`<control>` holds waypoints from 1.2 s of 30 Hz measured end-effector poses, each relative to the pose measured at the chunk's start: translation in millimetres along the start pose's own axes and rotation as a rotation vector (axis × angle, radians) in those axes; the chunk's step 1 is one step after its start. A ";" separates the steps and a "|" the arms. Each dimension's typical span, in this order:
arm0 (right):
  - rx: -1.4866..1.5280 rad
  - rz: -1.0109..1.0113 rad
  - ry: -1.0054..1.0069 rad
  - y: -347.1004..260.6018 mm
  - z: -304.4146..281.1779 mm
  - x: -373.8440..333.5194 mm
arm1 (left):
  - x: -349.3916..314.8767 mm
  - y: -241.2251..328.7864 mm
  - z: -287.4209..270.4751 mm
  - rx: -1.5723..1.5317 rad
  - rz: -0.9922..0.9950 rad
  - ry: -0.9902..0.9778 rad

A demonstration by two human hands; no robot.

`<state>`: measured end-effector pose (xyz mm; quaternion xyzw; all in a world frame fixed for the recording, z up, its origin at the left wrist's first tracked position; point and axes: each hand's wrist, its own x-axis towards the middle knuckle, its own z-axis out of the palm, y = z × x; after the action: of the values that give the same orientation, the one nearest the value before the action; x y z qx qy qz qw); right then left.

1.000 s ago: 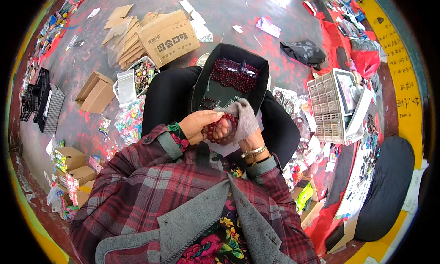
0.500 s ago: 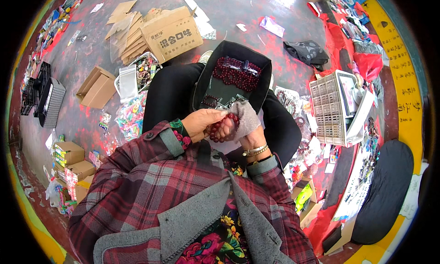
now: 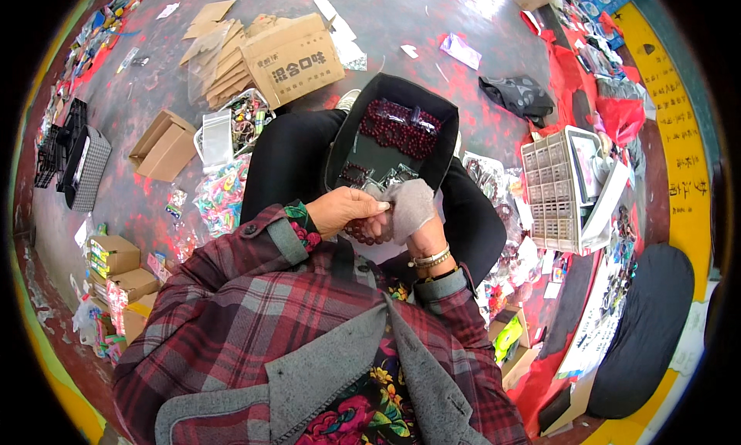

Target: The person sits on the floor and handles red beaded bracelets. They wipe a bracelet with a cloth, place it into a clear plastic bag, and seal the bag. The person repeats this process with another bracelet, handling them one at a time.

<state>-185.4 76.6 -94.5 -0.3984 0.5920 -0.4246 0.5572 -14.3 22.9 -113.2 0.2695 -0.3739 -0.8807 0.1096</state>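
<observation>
My left hand (image 3: 346, 210) is closed over the lap with thumb and forefinger pinched at a dark red beaded bracelet (image 3: 358, 230); the bracelet hangs partly hidden below the fingers. Beside it, my right hand (image 3: 426, 236) is wrapped in a light grey cloth (image 3: 411, 206), held up against the beads. The cloth covers most of that hand's fingers. Just beyond both hands, a black open box (image 3: 340, 148) rests between the knees. Inside it lie dark red bead bracelets (image 3: 398, 128), some under clear plastic, with several small clear packets (image 3: 356, 175) nearer me.
Left of my legs stand a white basket of trinkets (image 3: 245, 121), an open carton (image 3: 161, 145) and bagged colourful items (image 3: 222, 198). A large carton (image 3: 293, 60) with flattened cardboard is ahead. At right are a beige plastic crate (image 3: 549, 190) and a black bag (image 3: 515, 96).
The grey cloth has come over the beads toward my left fingers, and the bracelet that showed as a loop is now mostly covered. The view has shifted slightly.
</observation>
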 end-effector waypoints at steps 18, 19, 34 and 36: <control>0.689 -0.014 -0.079 33.2 -5.0 0.7 | 0.4 -0.8 4.2 -0.221 0.031 -0.036; 0.824 -0.025 -0.109 35.2 -6.3 3.5 | 0.3 0.7 4.9 -0.269 0.040 -0.050; 0.624 0.001 0.047 27.1 4.5 -2.4 | 0.6 -3.0 5.6 -0.189 0.018 -0.047; 0.828 0.064 0.011 30.5 2.8 1.1 | 1.0 -4.2 4.4 -0.248 0.061 -0.075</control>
<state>-182.6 85.2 -123.8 -0.1198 0.3863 -0.6113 0.6803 -17.5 28.1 -114.1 0.2092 -0.2740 -0.9259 0.1546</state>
